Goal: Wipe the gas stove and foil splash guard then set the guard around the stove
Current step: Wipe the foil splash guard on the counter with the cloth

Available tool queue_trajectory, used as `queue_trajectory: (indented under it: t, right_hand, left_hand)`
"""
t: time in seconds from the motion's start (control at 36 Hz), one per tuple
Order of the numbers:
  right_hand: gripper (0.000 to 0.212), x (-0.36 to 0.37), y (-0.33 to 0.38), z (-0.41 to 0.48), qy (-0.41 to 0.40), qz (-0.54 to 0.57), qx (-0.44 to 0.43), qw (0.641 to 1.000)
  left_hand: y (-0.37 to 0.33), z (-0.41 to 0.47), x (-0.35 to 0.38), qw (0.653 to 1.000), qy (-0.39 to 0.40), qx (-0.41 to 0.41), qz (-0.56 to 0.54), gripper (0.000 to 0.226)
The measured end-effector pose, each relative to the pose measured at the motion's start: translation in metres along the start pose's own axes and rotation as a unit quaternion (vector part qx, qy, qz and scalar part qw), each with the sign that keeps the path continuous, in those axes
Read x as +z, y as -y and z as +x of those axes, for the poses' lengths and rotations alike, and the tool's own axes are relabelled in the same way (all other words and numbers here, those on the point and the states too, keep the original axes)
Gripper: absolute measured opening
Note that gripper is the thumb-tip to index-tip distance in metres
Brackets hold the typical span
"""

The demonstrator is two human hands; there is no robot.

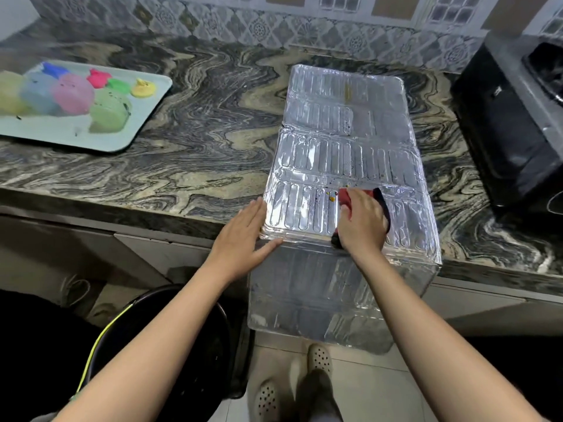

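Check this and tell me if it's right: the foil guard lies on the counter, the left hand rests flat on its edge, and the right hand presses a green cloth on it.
One thing is wrong: the cloth is red with a dark edge, not green, as the head view shows. The foil guard does lie on the counter, the left hand rests flat on its edge, and the right hand presses the cloth on it.

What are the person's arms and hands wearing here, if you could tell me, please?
The left hand and right hand are ungloved, and no ring, watch or bracelet shows. The left forearm and right forearm are uncovered; no sleeve plainly shows within the frame.
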State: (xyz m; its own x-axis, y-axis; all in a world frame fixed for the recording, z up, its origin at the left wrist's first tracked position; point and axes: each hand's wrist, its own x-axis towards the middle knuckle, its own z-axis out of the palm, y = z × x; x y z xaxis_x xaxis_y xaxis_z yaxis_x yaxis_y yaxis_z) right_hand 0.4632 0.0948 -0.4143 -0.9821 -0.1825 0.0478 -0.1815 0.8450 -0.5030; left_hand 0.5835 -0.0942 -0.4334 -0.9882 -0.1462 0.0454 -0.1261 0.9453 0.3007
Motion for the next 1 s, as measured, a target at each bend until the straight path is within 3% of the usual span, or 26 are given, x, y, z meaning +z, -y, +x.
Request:
queue_trajectory:
  t: [0.22,0.42,0.72,1.0]
  right_hand:
    - [0.047,-0.009,-0.018,0.006,0.061,-0.036,-0.093,0.993]
    - [0.042,0.006,-0.001,0.001,0.009,-0.022,-0.085,0.996]
    - [0.042,0.028,0.039,-0.005,0.017,-0.038,-0.11,0.993]
    - [0.041,0.04,0.055,-0.004,0.035,-0.029,-0.146,0.988]
  left_hand:
    - [0.006,-0.002,0.002,0.999,0.009,-0.019,0.029,0.095]
    - [0.007,-0.002,0.007,0.998,0.027,-0.016,0.054,0.099]
    - [0.013,-0.001,-0.006,0.999,0.036,-0.003,0.023,0.085]
    - [0.024,0.002,-0.004,0.998,0.061,0.022,0.024,0.089]
